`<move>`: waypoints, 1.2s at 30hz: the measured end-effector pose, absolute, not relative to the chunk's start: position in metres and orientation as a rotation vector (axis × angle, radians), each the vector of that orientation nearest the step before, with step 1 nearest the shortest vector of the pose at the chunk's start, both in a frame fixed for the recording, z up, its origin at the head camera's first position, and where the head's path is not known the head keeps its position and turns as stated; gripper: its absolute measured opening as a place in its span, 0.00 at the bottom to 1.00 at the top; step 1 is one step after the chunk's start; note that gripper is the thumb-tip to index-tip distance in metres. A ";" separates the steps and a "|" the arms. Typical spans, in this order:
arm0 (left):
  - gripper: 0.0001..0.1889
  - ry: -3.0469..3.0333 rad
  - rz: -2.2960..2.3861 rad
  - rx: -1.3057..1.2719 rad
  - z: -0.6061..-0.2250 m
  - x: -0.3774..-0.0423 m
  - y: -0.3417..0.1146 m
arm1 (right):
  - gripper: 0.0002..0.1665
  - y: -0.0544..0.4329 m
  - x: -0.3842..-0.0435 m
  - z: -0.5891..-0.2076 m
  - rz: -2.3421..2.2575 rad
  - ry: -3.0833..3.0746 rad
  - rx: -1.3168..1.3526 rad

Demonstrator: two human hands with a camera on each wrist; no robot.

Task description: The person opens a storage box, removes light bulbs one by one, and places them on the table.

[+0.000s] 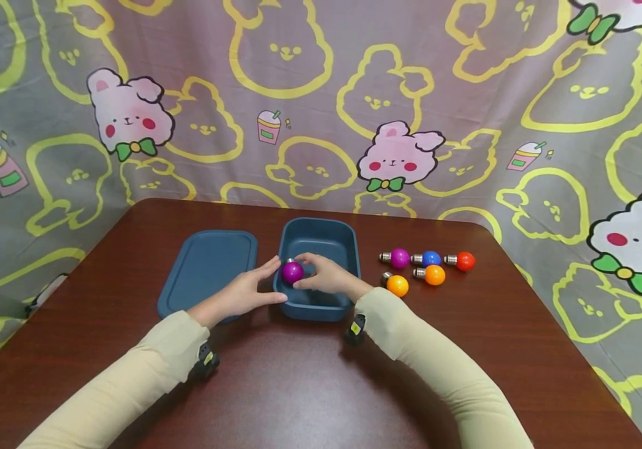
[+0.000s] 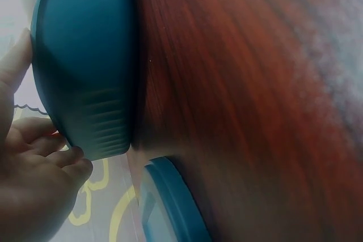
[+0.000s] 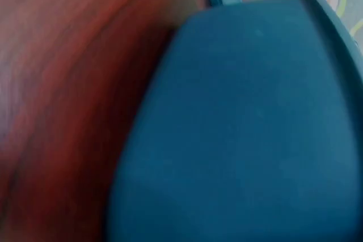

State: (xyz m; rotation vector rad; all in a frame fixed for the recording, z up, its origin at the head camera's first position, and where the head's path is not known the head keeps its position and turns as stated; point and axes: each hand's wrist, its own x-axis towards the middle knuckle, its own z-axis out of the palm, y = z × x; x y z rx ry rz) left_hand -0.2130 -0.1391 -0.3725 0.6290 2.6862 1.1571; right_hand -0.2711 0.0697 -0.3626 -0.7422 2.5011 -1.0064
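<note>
A purple light bulb (image 1: pixel 292 272) is pinched by my right hand (image 1: pixel 329 276) inside the left part of a blue open box (image 1: pixel 321 313), its metal base pointing away. My left hand (image 1: pixel 242 294) stands at the box's left side, fingers fairly straight. Seen from the left wrist, that hand (image 2: pixel 39 179) has its thumb and fingertips at the rim of the box (image 2: pixel 85 55). From the right wrist, the box wall (image 3: pixel 238 123) fills much of the view and hides the bulb.
A flat blue lid (image 1: pixel 214 262) lies left of the box. Right of it lie a purple bulb (image 1: pixel 400 258), a blue bulb (image 1: pixel 430 259), a red bulb (image 1: pixel 465 261) and two orange bulbs (image 1: pixel 397 285). A patterned curtain (image 1: pixel 309 125) hangs behind the brown table (image 1: pixel 309 386).
</note>
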 end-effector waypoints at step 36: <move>0.43 2.679 1.169 0.625 -0.372 -0.213 -0.139 | 0.15 0.079 -0.265 -0.362 -1.222 2.418 -0.627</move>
